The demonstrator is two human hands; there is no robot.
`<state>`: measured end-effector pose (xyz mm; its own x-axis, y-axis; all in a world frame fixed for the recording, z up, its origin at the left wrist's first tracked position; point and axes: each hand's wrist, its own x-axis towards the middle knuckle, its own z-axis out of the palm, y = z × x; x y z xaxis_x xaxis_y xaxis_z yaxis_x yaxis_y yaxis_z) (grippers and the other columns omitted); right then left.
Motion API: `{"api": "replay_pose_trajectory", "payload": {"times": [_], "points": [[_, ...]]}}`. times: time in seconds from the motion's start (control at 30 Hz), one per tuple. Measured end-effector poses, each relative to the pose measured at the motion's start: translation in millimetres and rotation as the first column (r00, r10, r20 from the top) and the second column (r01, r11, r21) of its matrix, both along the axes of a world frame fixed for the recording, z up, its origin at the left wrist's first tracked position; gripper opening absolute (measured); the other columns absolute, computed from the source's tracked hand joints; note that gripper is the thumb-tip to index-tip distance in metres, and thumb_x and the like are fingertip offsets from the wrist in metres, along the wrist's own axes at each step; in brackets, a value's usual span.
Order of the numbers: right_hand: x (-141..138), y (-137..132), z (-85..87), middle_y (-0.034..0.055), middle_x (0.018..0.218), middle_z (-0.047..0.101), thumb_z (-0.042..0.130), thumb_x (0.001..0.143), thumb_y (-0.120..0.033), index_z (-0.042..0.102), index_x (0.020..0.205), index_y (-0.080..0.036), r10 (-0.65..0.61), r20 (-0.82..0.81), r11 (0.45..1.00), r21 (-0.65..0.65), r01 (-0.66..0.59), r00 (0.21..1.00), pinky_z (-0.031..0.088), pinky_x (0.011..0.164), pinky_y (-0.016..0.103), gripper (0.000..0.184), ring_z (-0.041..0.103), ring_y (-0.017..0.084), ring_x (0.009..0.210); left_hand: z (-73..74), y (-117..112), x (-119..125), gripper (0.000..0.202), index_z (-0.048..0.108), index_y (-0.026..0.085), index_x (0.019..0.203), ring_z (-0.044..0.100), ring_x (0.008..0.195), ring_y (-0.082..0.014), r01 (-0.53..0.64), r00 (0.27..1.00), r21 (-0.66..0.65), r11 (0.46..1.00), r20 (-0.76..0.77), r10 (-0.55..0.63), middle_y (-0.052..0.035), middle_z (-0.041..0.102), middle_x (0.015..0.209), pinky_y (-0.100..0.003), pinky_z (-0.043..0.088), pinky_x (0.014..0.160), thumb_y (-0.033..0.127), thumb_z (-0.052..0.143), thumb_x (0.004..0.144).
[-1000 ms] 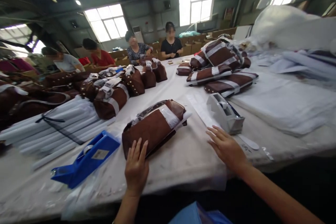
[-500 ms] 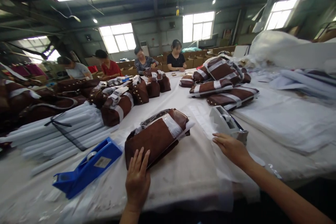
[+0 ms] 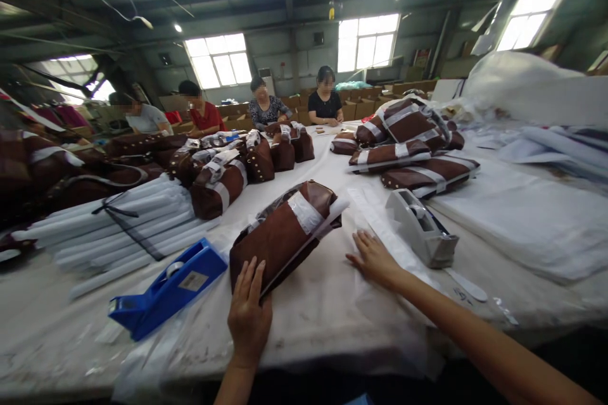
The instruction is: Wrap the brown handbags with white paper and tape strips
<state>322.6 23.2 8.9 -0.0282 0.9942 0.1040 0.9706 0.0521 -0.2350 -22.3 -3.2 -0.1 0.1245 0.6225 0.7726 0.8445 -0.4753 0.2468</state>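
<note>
On the table before me lies a brown handbag [image 3: 289, 228], folded down, with a white wrap band around it and a strip of white sheet sticking out along its right side. My left hand [image 3: 249, 304] holds its near end, fingers over the brown face and the thumb mostly hidden. My right hand [image 3: 375, 259] is open, fingers stretched, just right of the bag, over thin clear plastic sheeting. Nothing is in it. Beyond its wrist stands a grey tape dispenser [image 3: 422, 231]. A blue tape dispenser [image 3: 168, 288] is left of the bag.
White wrapped rolls [image 3: 128, 221] tied with black ribbon lie at left, near rows of brown bags [image 3: 218, 186]. Flat wrapped bags [image 3: 427, 174] are piled at the back right. White sheets [image 3: 513, 221] are stacked at right. Several people sit across the table.
My right hand has moved left, from beside the grey dispenser toward the handbag. The handbag is tilted up slightly under my left hand. The whole view has shifted a little.
</note>
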Motion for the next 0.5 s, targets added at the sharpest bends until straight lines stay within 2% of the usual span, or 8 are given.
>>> {"api": "replay_pose_trajectory", "payload": {"times": [0.1,0.2,0.27,0.33,0.43,0.5], "points": [[-30.0,5.9,-14.5,0.0255,0.157,0.031,0.046,0.097,-0.057,0.039,0.149,-0.001,0.196,0.009,0.981,0.008,-0.196,0.981,0.022,0.122,0.052,0.077,0.025,0.037,0.148,9.5,6.4,-6.7,0.064,0.039,0.027,0.151,0.052,0.133,-0.0269,-0.035,0.995,0.048,0.998,0.1,0.03,-0.0072,0.057,0.142,-0.045,0.044,0.112,0.016,0.06,0.092],[-69.2,4.0,-14.5,0.0205,0.159,0.03,0.041,0.097,-0.061,0.036,0.153,-0.008,0.445,-0.049,0.895,0.038,-0.444,0.894,0.02,0.122,0.052,0.077,0.024,0.033,0.149,25.0,13.5,-14.1,0.06,0.044,0.024,0.147,0.058,0.127,-0.0275,-0.1,0.972,0.052,0.994,0.216,0.087,-0.0095,0.061,0.138,-0.043,0.047,0.108,0.025,0.066,0.091],[-95.1,7.6,-10.9,0.0184,0.16,0.029,0.041,0.097,-0.063,0.033,0.154,-0.012,0.555,-0.091,0.832,0.053,-0.553,0.827,0.02,0.123,0.053,0.078,0.023,0.033,0.149,36.5,17.1,-16.4,0.058,0.048,0.023,0.145,0.061,0.123,-0.0273,-0.138,0.955,0.047,0.989,0.27,0.12,-0.0105,0.062,0.135,-0.042,0.049,0.106,0.028,0.068,0.09],[-118.0,17.3,-8.0,0.0186,0.159,0.03,0.041,0.096,-0.065,0.032,0.155,-0.012,0.611,-0.113,0.792,0.064,-0.608,0.784,0.019,0.122,0.055,0.079,0.023,0.034,0.149,47.0,19.5,-14.5,0.056,0.05,0.022,0.143,0.062,0.121,-0.0268,-0.145,0.954,0.084,0.986,0.277,0.117,-0.0109,0.064,0.133,-0.041,0.05,0.105,0.028,0.069,0.09],[-142.1,36.8,-6.7,0.0212,0.157,0.034,0.046,0.097,-0.059,0.037,0.152,-0.01,0.617,-0.12,0.787,0.096,-0.609,0.778,0.021,0.121,0.058,0.075,0.027,0.036,0.147,57.3,21.7,-4.0,0.055,0.048,0.021,0.144,0.059,0.126,-0.0265,-0.083,0.98,0.182,0.98,0.195,0.046,-0.0114,0.064,0.133,-0.042,0.05,0.106,0.019,0.066,0.091],[-148.9,43.3,-5.8,0.0216,0.154,0.041,0.049,0.098,-0.05,0.042,0.15,-0.012,0.628,-0.118,0.776,0.171,-0.608,0.769,0.026,0.118,0.06,0.065,0.033,0.036,0.145,58.5,22.5,5.7,0.056,0.047,0.02,0.145,0.056,0.13,-0.0262,-0.015,0.994,0.224,0.975,0.11,-0.01,-0.0109,0.064,0.133,-0.044,0.048,0.108,0.012,0.062,0.092]]}}
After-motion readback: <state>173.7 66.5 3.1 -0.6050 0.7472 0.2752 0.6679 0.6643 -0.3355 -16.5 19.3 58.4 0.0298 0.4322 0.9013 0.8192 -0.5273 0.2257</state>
